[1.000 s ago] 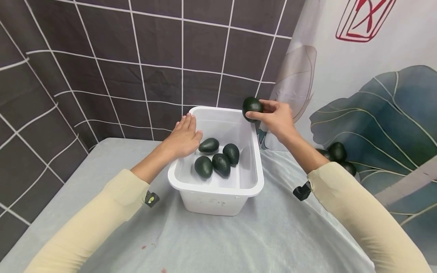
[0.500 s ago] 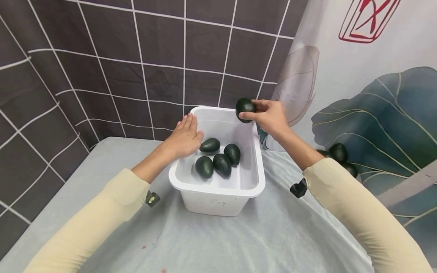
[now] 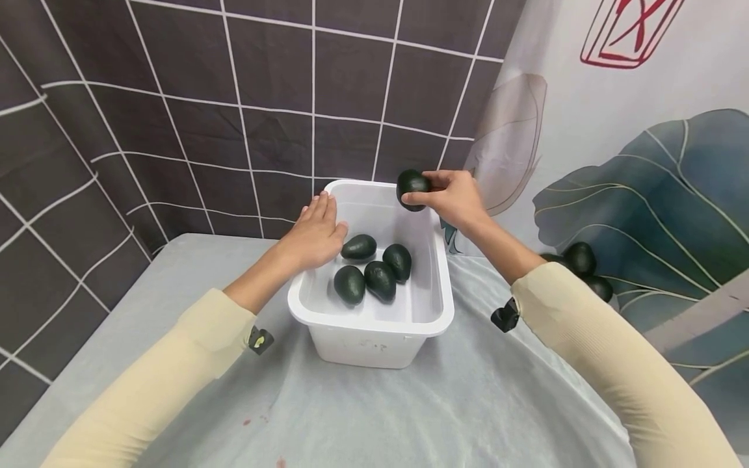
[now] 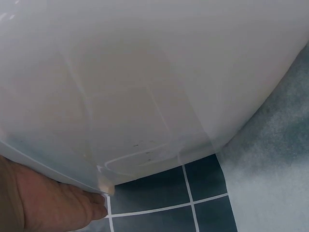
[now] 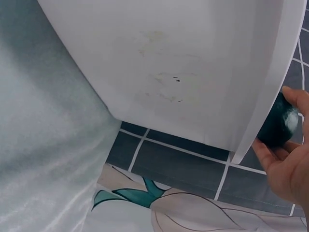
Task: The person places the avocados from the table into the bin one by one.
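A white plastic tub (image 3: 368, 320) stands on the cloth-covered table with several dark green avocados (image 3: 380, 281) lying on its floor. My left hand (image 3: 316, 234) rests on the tub's left rim, fingers straight and pointing to the back; in the left wrist view the left hand (image 4: 58, 205) shows beside the outer wall. Over the tub's back right corner, my right hand (image 3: 456, 198) holds an avocado (image 3: 412, 190) between thumb and fingers. The right wrist view shows that same avocado (image 5: 278, 121) beyond the rim, partly hidden by it.
More avocados (image 3: 580, 260) are piled on the right, partly hidden behind the right forearm. A dark curtain (image 3: 345, 78) with white grid lines hangs right behind the tub. A patterned curtain (image 3: 643, 208) hangs along the right side. Pale grey-blue cloth (image 3: 374, 416) covers the table.
My right hand has moved a little to the left with the avocado, from the tub's right rim to above its back right corner. The left hand has stayed on the rim.
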The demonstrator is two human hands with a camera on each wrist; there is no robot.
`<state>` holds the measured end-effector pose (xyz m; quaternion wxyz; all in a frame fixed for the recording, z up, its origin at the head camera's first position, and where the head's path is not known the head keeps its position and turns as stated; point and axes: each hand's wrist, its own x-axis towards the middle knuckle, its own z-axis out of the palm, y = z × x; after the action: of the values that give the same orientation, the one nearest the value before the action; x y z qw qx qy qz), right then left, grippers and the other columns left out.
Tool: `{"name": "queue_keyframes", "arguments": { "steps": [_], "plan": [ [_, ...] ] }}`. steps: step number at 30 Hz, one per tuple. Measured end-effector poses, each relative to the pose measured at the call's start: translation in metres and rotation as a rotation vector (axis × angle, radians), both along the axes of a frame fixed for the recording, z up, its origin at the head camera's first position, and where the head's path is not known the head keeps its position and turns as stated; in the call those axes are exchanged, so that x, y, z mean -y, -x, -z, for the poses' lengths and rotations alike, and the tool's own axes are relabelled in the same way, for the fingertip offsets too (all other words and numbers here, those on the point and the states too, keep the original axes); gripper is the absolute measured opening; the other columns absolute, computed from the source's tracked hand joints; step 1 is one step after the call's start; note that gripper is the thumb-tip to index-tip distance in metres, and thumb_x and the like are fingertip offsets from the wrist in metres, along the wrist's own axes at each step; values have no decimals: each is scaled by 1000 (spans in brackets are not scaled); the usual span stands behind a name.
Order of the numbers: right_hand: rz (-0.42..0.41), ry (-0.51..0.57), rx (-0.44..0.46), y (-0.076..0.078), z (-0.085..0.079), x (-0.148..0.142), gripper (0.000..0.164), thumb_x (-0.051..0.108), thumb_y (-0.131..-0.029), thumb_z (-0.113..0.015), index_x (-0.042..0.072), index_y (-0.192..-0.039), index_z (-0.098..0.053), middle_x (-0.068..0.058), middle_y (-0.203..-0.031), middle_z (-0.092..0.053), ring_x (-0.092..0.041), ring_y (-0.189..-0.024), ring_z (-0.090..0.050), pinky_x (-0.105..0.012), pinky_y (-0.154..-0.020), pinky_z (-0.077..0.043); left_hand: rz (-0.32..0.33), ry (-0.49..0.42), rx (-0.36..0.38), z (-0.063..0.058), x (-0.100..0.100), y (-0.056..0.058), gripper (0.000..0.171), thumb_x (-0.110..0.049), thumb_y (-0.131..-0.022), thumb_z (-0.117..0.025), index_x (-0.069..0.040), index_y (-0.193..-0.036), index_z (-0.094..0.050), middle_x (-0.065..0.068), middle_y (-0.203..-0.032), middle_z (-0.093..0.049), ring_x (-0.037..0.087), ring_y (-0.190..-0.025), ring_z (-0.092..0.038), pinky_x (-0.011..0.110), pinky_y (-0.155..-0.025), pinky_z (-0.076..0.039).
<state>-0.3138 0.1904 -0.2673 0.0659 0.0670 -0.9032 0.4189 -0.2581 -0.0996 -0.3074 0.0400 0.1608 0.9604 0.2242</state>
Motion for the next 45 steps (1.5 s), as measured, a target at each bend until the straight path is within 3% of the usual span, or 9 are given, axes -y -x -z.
{"name": "queue_keyframes", "arguments": {
  "steps": [4,9,20,36,41,45],
  "plan": [
    [-4,-43,-20,3,1,1,77,40,-87,-97,7,-152,-72,-17,-142,-80,-31,-134,-77,-44,-108,-58,-4,1,0,-1,0,0,78,-37,-119,-24,10,-176,0,29,-188,9,45,-178,7,57,-147,0],
    [-5,-65,-24,4,2,4,77,38,-87,-97,6,-152,-71,-18,-143,-79,-32,-135,-76,-48,-114,-57,-6,5,-5,-1,0,0,78,-37,-119,-24,10,-176,-1,28,-188,9,44,-178,7,57,-147,0],
    [-50,-48,-9,2,11,7,72,33,-88,-97,0,-147,-74,-18,-139,-81,-32,-133,-78,-48,-116,-61,1,7,-4,-1,-1,-1,78,-37,-119,-23,12,-176,-1,31,-188,8,47,-178,6,58,-147,-1],
    [-24,45,-67,0,3,-14,66,31,-94,-92,0,-149,-72,-18,-148,-76,-34,-139,-75,-51,-117,-60,-4,13,-11,0,-1,-2,78,-37,-119,-24,11,-176,-2,29,-188,8,46,-178,5,57,-147,-1],
    [11,45,-79,-1,6,-21,63,34,-94,-92,3,-146,-75,-16,-144,-79,-32,-135,-77,-45,-116,-60,0,19,-23,1,0,-1,78,-37,-118,-23,12,-176,-3,30,-188,7,46,-178,4,57,-147,-1],
    [37,51,-81,-2,11,-27,63,37,-93,-92,5,-145,-76,-14,-144,-79,-30,-135,-77,-28,-104,-62,-1,14,-21,1,0,-1,78,-37,-118,-23,12,-176,-3,29,-188,7,46,-178,5,57,-147,0]
  ]
}}
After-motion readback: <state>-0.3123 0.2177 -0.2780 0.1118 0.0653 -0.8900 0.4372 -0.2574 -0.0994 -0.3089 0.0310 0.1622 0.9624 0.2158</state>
